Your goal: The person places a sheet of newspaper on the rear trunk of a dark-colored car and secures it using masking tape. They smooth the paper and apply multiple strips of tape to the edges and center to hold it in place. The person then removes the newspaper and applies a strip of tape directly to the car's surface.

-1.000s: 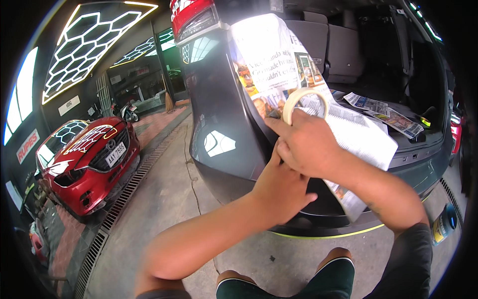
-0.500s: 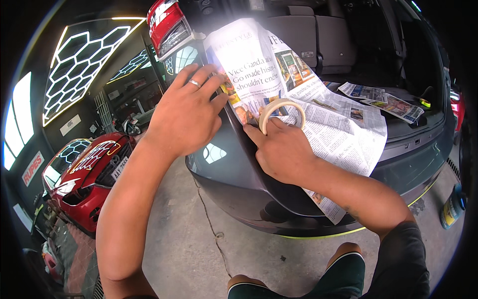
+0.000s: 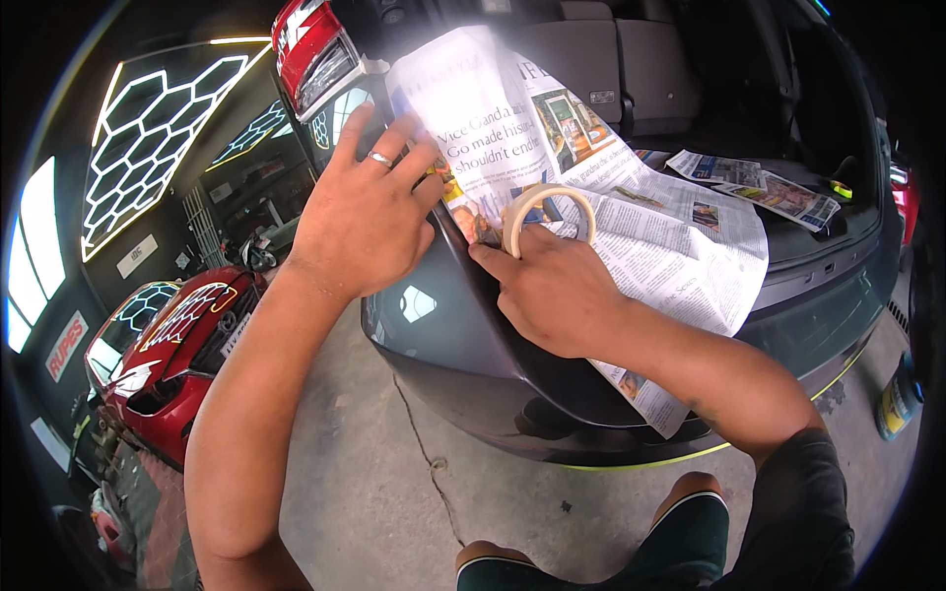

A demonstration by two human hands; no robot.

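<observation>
A sheet of newspaper (image 3: 498,148) drapes over the dark grey car's rear corner and down across its bumper (image 3: 443,364). My left hand (image 3: 370,217), a ring on one finger, lies with fingers spread along the sheet's left edge, against the car body. Close beside it, my right hand (image 3: 552,291) is closed on a roll of masking tape (image 3: 588,222). The roll stands on its edge over the newspaper, and the right index finger points toward the paper's lower left edge. The hand hides the roll's lower part.
More newspaper pieces (image 3: 774,192) lie in the open cargo area, behind which are grey seat backs (image 3: 665,84). A red tail light (image 3: 315,64) is beyond my left hand. A red car (image 3: 158,364) stands at left; a blue container (image 3: 899,399) sits on the floor at right.
The fingers of my left hand have spread a little wider along the paper's edge. My right hand keeps the tape roll at nearly the same spot. The view has shifted slightly.
</observation>
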